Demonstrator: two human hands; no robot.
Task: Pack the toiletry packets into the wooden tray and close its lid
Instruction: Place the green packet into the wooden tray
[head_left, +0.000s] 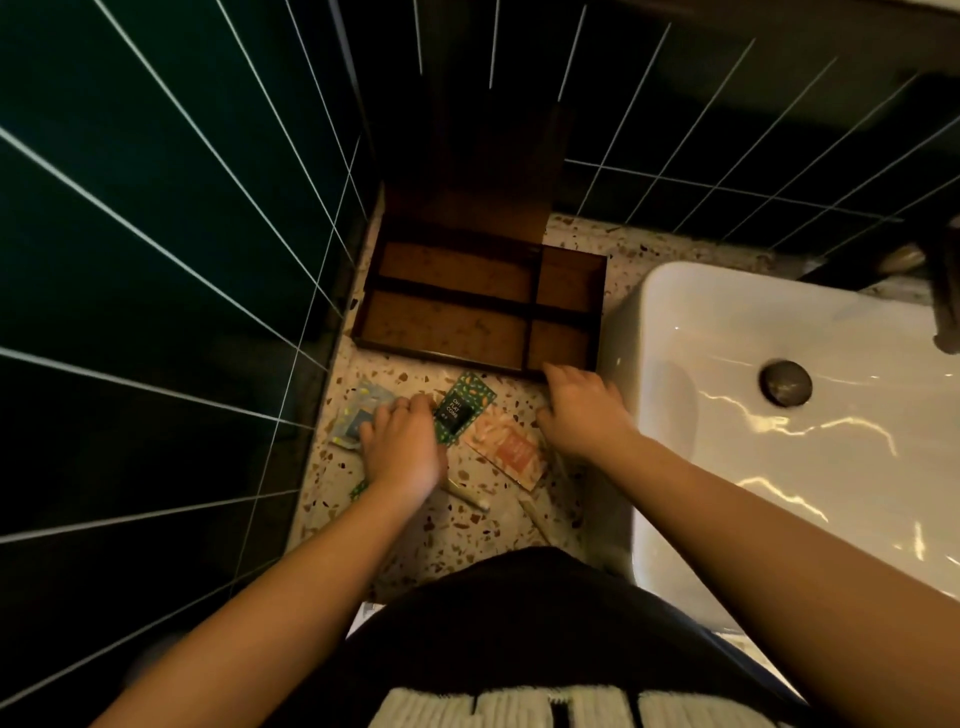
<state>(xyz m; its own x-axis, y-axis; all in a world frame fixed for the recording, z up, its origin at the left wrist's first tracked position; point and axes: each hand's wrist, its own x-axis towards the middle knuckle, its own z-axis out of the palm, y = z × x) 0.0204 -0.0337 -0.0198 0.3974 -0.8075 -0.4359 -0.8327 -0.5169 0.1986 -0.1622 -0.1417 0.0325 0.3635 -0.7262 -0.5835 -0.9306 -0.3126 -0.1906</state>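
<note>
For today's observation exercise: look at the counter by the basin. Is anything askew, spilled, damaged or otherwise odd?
Nothing is spilled or visibly damaged. The packets, such as the green packet and the orange packet, lie scattered at mixed angles on the counter, while the wooden tray sits empty, its lid upright.

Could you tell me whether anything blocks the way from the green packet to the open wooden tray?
Nothing visible does. The green packet lies on the counter just in front of the tray, whose lid stands open, compartments empty. The right hand rests at the tray's near right corner, off to the side.
</note>
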